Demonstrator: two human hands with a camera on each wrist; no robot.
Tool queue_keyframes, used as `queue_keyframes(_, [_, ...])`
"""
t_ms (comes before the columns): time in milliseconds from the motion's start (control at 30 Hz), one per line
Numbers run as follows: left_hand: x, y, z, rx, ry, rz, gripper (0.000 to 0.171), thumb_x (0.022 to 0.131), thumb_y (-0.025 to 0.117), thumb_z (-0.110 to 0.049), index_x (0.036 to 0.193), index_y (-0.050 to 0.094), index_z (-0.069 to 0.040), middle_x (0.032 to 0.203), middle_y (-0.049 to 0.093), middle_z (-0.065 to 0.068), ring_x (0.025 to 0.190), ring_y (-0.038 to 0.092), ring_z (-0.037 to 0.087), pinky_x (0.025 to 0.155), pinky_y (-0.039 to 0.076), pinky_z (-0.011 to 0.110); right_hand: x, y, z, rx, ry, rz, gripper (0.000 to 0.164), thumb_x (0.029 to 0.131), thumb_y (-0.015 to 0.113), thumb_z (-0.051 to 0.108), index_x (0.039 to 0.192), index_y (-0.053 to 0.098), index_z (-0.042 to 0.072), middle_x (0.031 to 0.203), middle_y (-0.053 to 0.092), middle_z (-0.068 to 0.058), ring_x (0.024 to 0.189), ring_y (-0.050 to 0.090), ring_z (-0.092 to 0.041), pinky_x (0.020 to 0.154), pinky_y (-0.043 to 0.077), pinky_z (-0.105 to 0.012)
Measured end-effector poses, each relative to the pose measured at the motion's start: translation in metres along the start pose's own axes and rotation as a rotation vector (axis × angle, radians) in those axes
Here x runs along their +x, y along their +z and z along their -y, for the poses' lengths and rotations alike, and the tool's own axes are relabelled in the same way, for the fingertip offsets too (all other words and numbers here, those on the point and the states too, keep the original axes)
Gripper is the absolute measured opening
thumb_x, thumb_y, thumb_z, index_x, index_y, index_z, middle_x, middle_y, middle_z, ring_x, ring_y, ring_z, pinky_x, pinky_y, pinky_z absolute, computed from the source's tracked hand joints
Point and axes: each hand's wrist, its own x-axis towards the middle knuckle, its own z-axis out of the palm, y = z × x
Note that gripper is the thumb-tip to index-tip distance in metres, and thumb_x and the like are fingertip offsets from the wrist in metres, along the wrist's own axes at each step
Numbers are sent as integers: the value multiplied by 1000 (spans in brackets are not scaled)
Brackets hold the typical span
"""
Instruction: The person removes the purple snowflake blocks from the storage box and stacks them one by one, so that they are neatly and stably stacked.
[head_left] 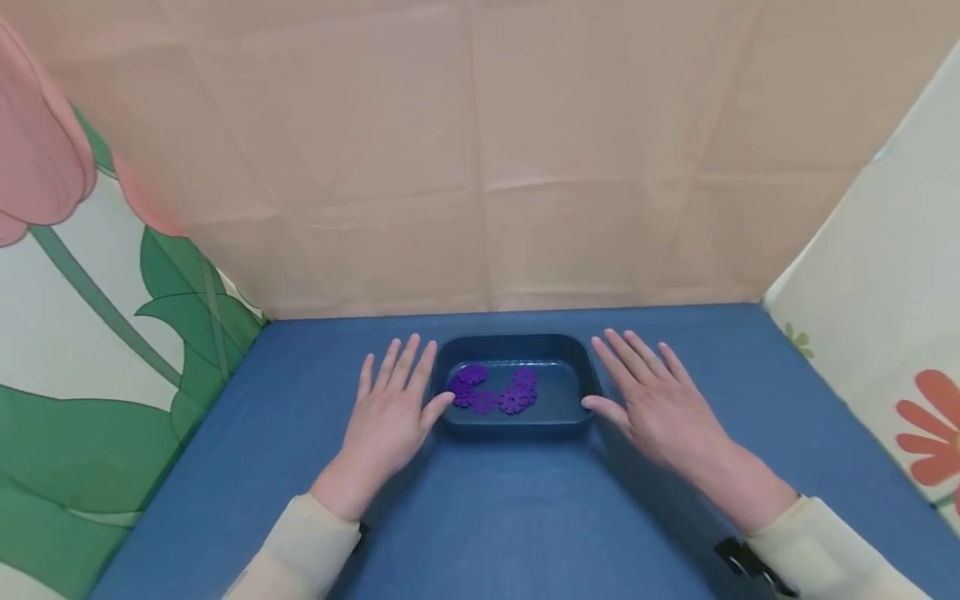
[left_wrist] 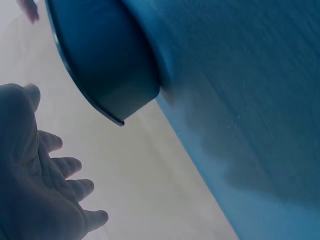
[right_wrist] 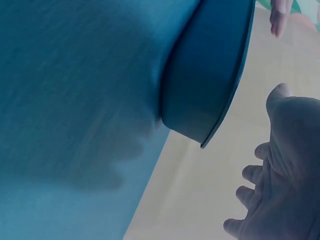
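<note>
A dark blue rectangular tray [head_left: 517, 431] stands on the blue table, towards its far edge. Several purple flower-shaped discs [head_left: 513, 400] lie inside it, mostly in its left and middle part. To the left of the tray, my left hand [head_left: 386, 421] is spread palm down with straight fingers and holds nothing. My right hand [head_left: 663, 408] is spread in the same way on the other side, thumb close to the tray's right end. Both wrist views show the tray's side wall [left_wrist: 110, 65] apart from the hands, which hover above the table.
The blue cloth [head_left: 495, 517] covers the table. Behind it hangs a beige sheet [head_left: 480, 167]. A wall panel with a printed tulip and leaves [head_left: 90, 333] borders the left, and a white panel with an orange flower [head_left: 930, 425] borders the right.
</note>
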Motion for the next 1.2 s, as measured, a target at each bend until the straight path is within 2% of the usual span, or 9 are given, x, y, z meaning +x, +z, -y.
queue_keyframes(267, [10, 6, 1, -160, -53, 22, 73, 102, 27, -65, 161, 10, -25, 167, 16, 6, 155, 7, 28, 123, 7, 59, 19, 6, 6, 37, -22, 19, 80, 98, 44, 65, 160, 21, 19, 164, 28, -7, 152, 21, -31, 120, 17, -58])
queue_keyframes(467, [15, 11, 3, -242, -78, 27, 74, 102, 25, -65, 161, 10, -25, 167, 15, 6, 156, 6, 27, 123, 7, 57, 34, 14, 14, 77, -28, 11, 80, 97, 47, 64, 160, 21, 21, 165, 24, -4, 154, 17, -29, 122, 17, -56])
queue_keyframes(667, [17, 19, 6, -350, -121, 41, 74, 101, 24, -67, 161, 8, -26, 168, 14, 3, 155, 8, 26, 123, 10, 56, 45, 21, 24, 122, -64, -3, 82, 96, 52, 61, 159, 24, 19, 164, 26, -7, 153, 18, -30, 121, 19, -55])
queue_keyframes(833, [17, 21, 5, -498, -153, 107, 73, 100, 24, -68, 161, 4, -31, 168, 7, -2, 156, 3, 23, 124, 9, 54, 50, 25, 26, 158, -98, -32, 82, 94, 60, 56, 158, 28, 17, 163, 30, -8, 152, 22, -32, 120, 23, -54])
queue_keyframes(967, [21, 22, 7, -609, -201, 138, 71, 99, 26, -70, 159, 3, -39, 168, 6, -8, 155, 5, 21, 123, 12, 56, 60, 29, 27, 192, -114, -31, 83, 92, 62, 55, 159, 28, 18, 162, 32, -7, 151, 26, -30, 120, 26, -52])
queue_keyframes(1200, [24, 27, 13, -765, -270, 178, 69, 94, 25, -77, 154, 4, -50, 167, 10, -10, 155, 10, 21, 122, 15, 58, 72, 37, 37, 312, -91, 3, 80, 90, 67, 54, 157, 34, 24, 156, 41, -7, 143, 40, -30, 106, 45, -53])
